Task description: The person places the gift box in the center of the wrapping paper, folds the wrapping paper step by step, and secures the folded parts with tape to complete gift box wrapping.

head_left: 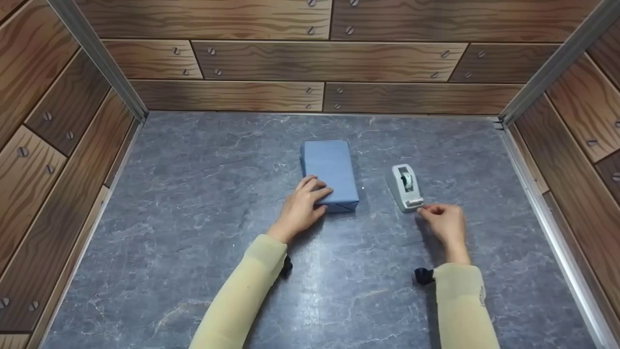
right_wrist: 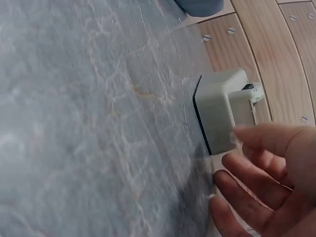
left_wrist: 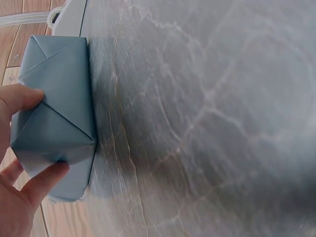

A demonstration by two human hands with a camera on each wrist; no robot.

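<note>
A box in blue wrapping paper (head_left: 329, 169) lies on the table, its folded end flaps (left_wrist: 59, 103) facing the left wrist camera. My left hand (head_left: 301, 206) holds it at the near left corner, thumb against the folded end and fingers over the top and left side. To the right stands a pale grey tape dispenser (head_left: 401, 186) with a roll of clear tape (head_left: 408, 182) in it. At the dispenser's cutting edge, my right hand (head_left: 445, 223) pinches a small clear end of tape (right_wrist: 234, 138) between thumb and forefinger; the other fingers curl loosely.
The marbled grey table (head_left: 193, 194) is enclosed by wood-patterned panels (head_left: 329, 60) at the back and both sides. Metal rails (head_left: 557, 242) run along the side edges. A small black wrist camera (head_left: 424, 276) sits beside the right sleeve.
</note>
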